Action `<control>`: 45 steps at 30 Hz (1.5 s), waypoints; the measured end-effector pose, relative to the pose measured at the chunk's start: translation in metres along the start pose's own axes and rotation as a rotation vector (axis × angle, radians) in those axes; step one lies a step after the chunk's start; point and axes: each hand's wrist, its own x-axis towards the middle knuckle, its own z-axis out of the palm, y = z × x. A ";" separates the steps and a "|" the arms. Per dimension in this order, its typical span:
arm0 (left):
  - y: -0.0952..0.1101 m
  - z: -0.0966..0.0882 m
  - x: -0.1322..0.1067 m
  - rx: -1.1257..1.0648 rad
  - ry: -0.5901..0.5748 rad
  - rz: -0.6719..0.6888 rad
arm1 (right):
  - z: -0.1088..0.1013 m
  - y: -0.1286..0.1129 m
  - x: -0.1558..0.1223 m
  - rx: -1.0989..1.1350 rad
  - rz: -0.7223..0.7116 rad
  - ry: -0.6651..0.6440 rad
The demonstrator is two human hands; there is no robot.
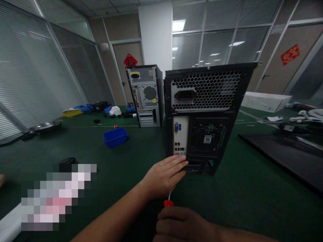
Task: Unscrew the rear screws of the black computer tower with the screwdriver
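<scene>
A black computer tower [232, 141] stands upright before me with its back panel turned my way. My left hand [164, 174] has its fingers stretched out side by side, the tips against the lower part of that panel, just below the coloured audio ports; its thumb is hidden. Below it, my right hand [184, 223] is closed around a screwdriver [168, 203] with a red handle. The thin metal shaft points up toward the left palm, and its tip is hidden behind that hand.
Behind stands a second tower [148, 114]. A blue bin [115, 137] is to the left, with a metal bowl [46, 126] and yellow tray [72, 112] farther off. At right lie a dark flat panel [282, 154] and a white box [267, 101]. The left foreground is partly pixelated.
</scene>
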 end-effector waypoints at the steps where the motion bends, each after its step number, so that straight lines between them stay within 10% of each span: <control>1: 0.000 0.000 -0.001 -0.001 -0.011 0.000 | -0.001 -0.001 -0.002 -0.009 0.015 -0.007; 45: -0.002 0.001 0.000 0.002 0.011 0.016 | -0.009 0.000 0.001 -0.042 0.007 -0.024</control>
